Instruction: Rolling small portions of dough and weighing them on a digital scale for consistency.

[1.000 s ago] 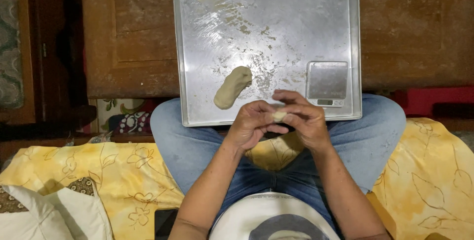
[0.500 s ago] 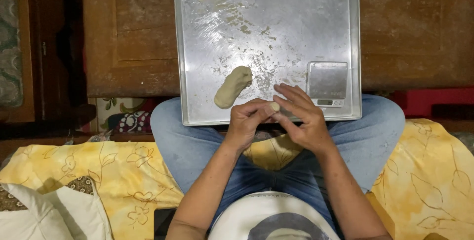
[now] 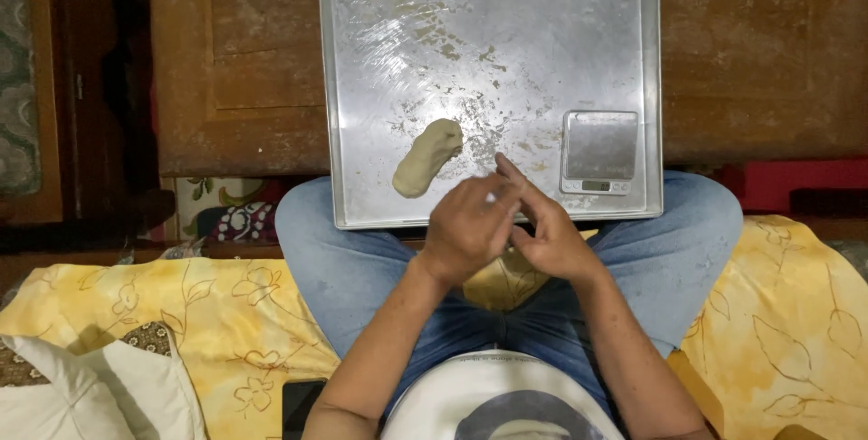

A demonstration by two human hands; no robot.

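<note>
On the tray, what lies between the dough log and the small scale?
In the head view, only bare metal tray with scattered dough crumbs lies between the dough log and the scale; the right hand fingertips reach in lower down.

Dim, warm indoor light, yellowish overall. Brightest on the metal tray (image 3: pixel 488 33), with soft whitish glare across its upper middle, hinting at a source overhead. Deep shadow along the left edge and around the dark wooden bench (image 3: pixel 244 60), detail lost there. Slight motion blur on the hands (image 3: pixel 506 227) at the fingertips; sharp enough elsewhere. Mild softness toward the corners. Faint shadow beside the dough piece (image 3: pixel 427 157). Muted colours, some grain in dark areas.
</note>
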